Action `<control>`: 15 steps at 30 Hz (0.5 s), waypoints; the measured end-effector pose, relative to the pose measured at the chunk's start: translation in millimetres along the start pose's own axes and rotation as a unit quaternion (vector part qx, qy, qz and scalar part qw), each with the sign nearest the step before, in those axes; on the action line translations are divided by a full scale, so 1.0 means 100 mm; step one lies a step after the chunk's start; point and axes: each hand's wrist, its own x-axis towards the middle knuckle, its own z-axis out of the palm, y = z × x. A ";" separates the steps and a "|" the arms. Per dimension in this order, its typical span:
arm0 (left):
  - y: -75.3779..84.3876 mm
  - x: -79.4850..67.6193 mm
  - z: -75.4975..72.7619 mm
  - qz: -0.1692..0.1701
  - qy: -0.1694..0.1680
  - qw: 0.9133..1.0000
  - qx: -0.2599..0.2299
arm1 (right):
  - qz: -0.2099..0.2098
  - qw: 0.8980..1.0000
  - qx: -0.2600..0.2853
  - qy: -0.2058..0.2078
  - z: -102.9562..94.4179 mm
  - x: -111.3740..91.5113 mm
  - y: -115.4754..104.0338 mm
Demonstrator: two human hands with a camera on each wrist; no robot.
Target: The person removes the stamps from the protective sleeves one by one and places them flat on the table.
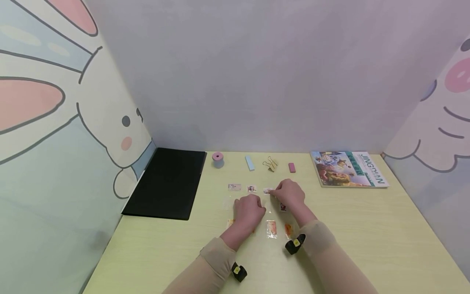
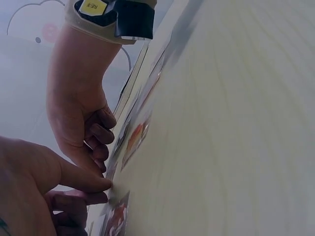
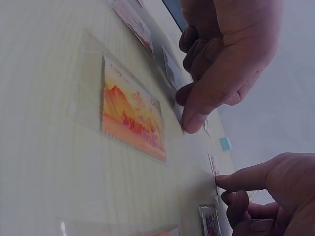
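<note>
- The pale wooden table [image 1: 367, 237] gives firm backing; working low over it should help steady thin pieces.
- The left hand [image 1: 248, 212] is curled, forefinger and thumb seemingly pinching the clear sleeve [image 1: 269, 207]; a light grip at one edge would likely avoid creasing.
- The right hand [image 1: 291, 194] pinches the small stamp [image 1: 267, 190] near its edge; gentle pressure should guard against bends.
- The clear sleeve lies between the hands, its opening too faint to make out; feeling for it may help.
- The sleeved orange stamp [image 3: 133, 108] lies flat nearby; forearms could nudge it.
- The small stamp sits in the far row; a square, level approach seems safest.
</note>
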 end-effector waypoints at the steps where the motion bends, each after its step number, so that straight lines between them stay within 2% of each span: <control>1: 0.00 0.00 0.00 0.002 0.001 1.000 -0.002 | 0.000 1.000 -0.001 0.001 0.00 0.00 0.00; 10: -0.01 0.00 -0.01 0.005 0.002 1.000 -0.016 | -0.008 1.000 0.016 0.005 0.00 -0.01 0.02; 15: 0.00 0.03 -0.03 0.010 0.002 0.999 -0.030 | -0.038 0.998 0.044 0.010 -0.01 0.00 0.10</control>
